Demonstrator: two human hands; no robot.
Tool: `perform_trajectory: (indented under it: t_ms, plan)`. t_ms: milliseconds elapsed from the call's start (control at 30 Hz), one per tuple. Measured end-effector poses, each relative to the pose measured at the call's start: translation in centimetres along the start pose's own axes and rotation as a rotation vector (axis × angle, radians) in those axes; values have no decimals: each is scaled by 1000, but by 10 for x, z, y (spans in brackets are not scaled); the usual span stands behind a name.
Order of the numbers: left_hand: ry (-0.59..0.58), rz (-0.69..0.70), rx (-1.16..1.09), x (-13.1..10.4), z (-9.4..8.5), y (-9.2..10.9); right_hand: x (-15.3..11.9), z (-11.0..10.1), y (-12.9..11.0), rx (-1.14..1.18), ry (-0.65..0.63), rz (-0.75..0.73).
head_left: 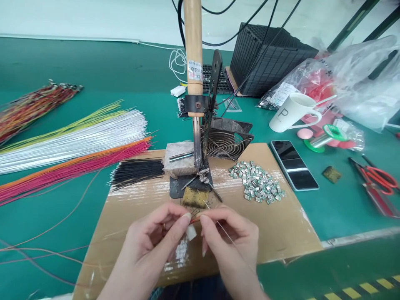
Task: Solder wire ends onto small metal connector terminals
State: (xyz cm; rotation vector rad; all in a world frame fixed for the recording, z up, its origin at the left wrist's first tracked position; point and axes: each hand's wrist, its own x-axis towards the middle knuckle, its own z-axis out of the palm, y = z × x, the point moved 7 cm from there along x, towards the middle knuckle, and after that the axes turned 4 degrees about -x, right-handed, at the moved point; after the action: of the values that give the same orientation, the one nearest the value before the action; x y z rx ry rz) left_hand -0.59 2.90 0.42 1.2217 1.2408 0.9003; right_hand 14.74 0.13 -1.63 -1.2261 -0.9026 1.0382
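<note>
My left hand (pixel 153 241) and my right hand (pixel 229 241) meet low over a cardboard sheet (pixel 281 225). Between the fingertips of both hands I pinch a thin red wire end (pixel 196 218). A small white piece (pixel 191 232) shows just under the left thumb. My right hand also holds a thin silver solder strand (pixel 218 225) that slants up toward the yellow sponge pad (pixel 195 197). Straight ahead a wooden-handled soldering iron (pixel 193 54) is clamped upright in a black stand, tip down over a blob of solder (pixel 203 174).
Bundles of white (pixel 71 139), pink-orange (pixel 71 166) and black wires (pixel 137 171) lie at left. A small fan (pixel 225 139) stands behind the stand. A pile of metal connectors (pixel 258 183), a phone (pixel 293 164), a white mug (pixel 292 111), solder spool (pixel 325 137) and red scissors (pixel 379 179) lie at right.
</note>
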Motion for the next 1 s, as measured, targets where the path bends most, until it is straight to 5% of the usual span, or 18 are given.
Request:
perform_trajectory:
  t_ms: [500, 1000]
  plan:
    - [119, 11, 146, -4, 0, 7, 7, 4, -6, -3, -39, 52]
    - [201, 5, 65, -6, -1, 6, 8, 5, -6, 59, -47, 114]
